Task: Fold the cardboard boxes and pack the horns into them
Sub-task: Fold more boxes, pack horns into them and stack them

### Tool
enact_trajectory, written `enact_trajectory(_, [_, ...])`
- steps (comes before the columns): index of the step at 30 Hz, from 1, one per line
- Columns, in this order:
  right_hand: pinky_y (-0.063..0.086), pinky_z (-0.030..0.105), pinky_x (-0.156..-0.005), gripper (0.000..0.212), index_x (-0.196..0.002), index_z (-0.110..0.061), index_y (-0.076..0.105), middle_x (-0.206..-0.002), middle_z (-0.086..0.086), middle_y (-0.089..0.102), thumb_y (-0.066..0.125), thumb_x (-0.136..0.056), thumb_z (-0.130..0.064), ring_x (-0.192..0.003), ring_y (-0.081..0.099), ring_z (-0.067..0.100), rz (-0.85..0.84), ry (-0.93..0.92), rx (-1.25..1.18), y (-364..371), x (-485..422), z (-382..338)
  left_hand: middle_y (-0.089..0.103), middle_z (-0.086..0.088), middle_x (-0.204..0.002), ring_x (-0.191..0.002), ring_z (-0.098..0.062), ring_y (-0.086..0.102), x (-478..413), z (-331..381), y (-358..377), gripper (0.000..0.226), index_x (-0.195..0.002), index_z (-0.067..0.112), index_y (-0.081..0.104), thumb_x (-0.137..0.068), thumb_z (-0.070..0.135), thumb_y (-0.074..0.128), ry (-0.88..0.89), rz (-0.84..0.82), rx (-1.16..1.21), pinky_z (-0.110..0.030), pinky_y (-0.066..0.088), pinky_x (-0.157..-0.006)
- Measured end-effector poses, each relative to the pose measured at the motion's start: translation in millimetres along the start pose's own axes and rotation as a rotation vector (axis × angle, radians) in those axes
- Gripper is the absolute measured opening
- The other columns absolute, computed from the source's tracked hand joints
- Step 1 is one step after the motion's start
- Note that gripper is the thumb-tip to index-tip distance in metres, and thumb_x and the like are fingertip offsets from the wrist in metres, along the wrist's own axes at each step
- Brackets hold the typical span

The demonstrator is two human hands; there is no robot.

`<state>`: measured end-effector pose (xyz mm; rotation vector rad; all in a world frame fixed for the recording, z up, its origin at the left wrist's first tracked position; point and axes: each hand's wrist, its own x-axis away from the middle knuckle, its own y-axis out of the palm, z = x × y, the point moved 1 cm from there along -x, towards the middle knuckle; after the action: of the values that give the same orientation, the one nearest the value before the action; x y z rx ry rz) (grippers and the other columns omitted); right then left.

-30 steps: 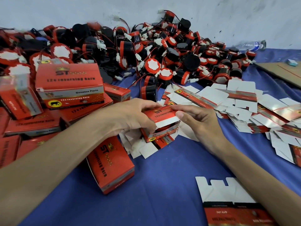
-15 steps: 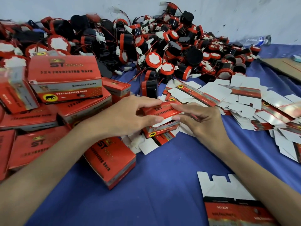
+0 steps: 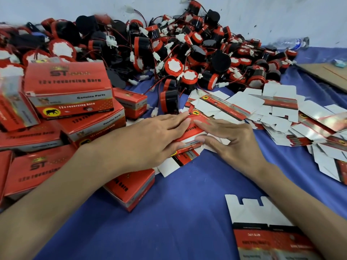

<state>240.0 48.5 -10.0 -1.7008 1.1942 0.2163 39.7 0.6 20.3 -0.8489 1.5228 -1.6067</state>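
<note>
A small red cardboard box [image 3: 193, 131] lies on the blue cloth in the middle, its lid nearly flat. My left hand [image 3: 150, 137] covers its left side with the thumb under the front edge. My right hand [image 3: 231, 141] presses the lid from the right, fingertips on top, thumb at the white flap. Both hands grip the box. Behind it is a big heap of red and black horns [image 3: 187, 59] with wires and white plugs. Flat unfolded boxes [image 3: 277, 113] lie spread to the right.
Closed red boxes [image 3: 69, 91] are stacked at the left, one more [image 3: 131, 186] under my left forearm. A flat box blank [image 3: 262, 222] lies near the front right. A plastic bottle [image 3: 289, 43] and brown cardboard sheet [image 3: 323, 72] sit at the back right by the white wall.
The box's lid has been pushed down from raised to nearly flat. Both hands moved from gripping the box's sides to pressing on top of it.
</note>
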Motion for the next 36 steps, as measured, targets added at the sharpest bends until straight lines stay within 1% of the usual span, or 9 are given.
enact_trajectory(4, [0.046,0.035,-0.101,0.048,-0.123,-0.003,0.057,-0.128,0.009,0.055,0.074,-0.078,-0.009,-0.124,0.053,0.023,-0.111,-0.018,0.021,-1,4,4,-0.006,0.01,-0.161,-0.148,-0.008,0.005,-1,-2,-4,0.073,-0.153,0.023,0.0,-0.087,0.054,0.006,-0.006,-0.046,-0.063,-0.031,0.014,-0.121])
enact_trajectory(7, [0.043,0.021,-0.103,0.048,-0.124,-0.01,0.058,-0.142,0.017,0.044,0.075,-0.079,-0.006,-0.122,0.049,0.005,-0.036,0.024,0.049,1,5,6,-0.007,0.017,-0.155,-0.146,-0.01,0.018,0,-3,-7,0.089,-0.153,0.024,0.005,-0.077,0.07,0.0,-0.011,-0.057,-0.065,-0.037,0.025,-0.118])
enact_trajectory(10, [0.044,0.01,-0.091,0.046,-0.119,0.002,0.063,-0.126,0.013,0.058,0.077,-0.075,-0.002,-0.105,0.062,0.011,0.057,-0.092,0.209,8,8,5,0.012,0.011,-0.16,-0.137,-0.017,0.037,-3,0,-4,0.1,-0.154,0.021,0.011,-0.071,0.077,0.001,-0.049,0.003,-0.126,-0.038,0.04,-0.108])
enact_trajectory(12, [0.045,0.01,-0.085,0.041,-0.115,0.005,0.065,-0.12,0.013,0.063,0.076,-0.075,-0.003,-0.096,0.065,0.014,0.085,-0.138,0.253,10,8,4,0.027,0.002,-0.152,-0.121,-0.023,0.051,-11,4,2,0.09,-0.152,0.017,0.01,-0.08,0.071,0.01,-0.07,0.062,-0.185,-0.036,0.046,-0.095])
enact_trajectory(17, [0.05,0.026,-0.087,0.038,-0.113,0.005,0.066,-0.118,0.018,0.065,0.074,-0.078,-0.004,-0.1,0.069,0.026,0.053,-0.23,0.395,11,9,5,-0.005,0.011,-0.16,-0.122,-0.023,0.042,-20,4,14,0.077,-0.153,0.019,-0.006,-0.089,0.057,0.013,-0.054,-0.008,-0.067,-0.042,0.039,-0.105])
enact_trajectory(23, [0.053,0.041,-0.094,0.045,-0.123,0.008,0.059,-0.131,0.022,0.056,0.074,-0.081,0.005,-0.121,0.056,0.033,-0.05,-0.311,0.503,14,13,6,-0.002,0.01,-0.161,-0.137,-0.019,0.023,-24,1,16,0.073,-0.154,0.017,-0.003,-0.097,0.05,0.03,-0.096,-0.04,0.087,-0.041,0.025,-0.116])
enact_trajectory(28, [0.046,0.036,-0.104,0.048,-0.131,0.005,0.05,-0.138,0.019,0.049,0.063,-0.085,0.012,-0.13,0.047,0.03,-0.148,-0.261,0.263,8,11,7,0.012,0.003,-0.158,-0.138,-0.022,0.025,-29,7,13,0.078,-0.153,0.019,-0.002,-0.095,0.057,0.033,-0.165,-0.044,0.071,-0.046,0.032,-0.112])
enact_trajectory(32, [0.051,0.023,-0.094,0.032,-0.118,-0.004,0.062,-0.119,0.0,0.065,0.064,-0.087,0.003,-0.113,0.062,0.007,-0.012,0.039,-0.182,-5,-1,7,0.021,0.004,-0.15,-0.134,-0.019,0.026,-27,9,14,0.076,-0.153,0.024,-0.003,-0.095,0.058,0.033,-0.186,-0.016,0.094,-0.04,0.032,-0.111])
enact_trajectory(36, [0.052,0.027,-0.093,0.024,-0.108,0.001,0.067,-0.11,0.007,0.069,0.065,-0.083,0.001,-0.106,0.067,0.011,-0.015,0.048,-0.222,-6,-1,12,0.02,0.007,-0.152,-0.133,-0.017,0.028,-24,5,15,0.073,-0.153,0.029,-0.002,-0.095,0.058,0.031,-0.146,0.013,0.105,-0.036,0.029,-0.11])
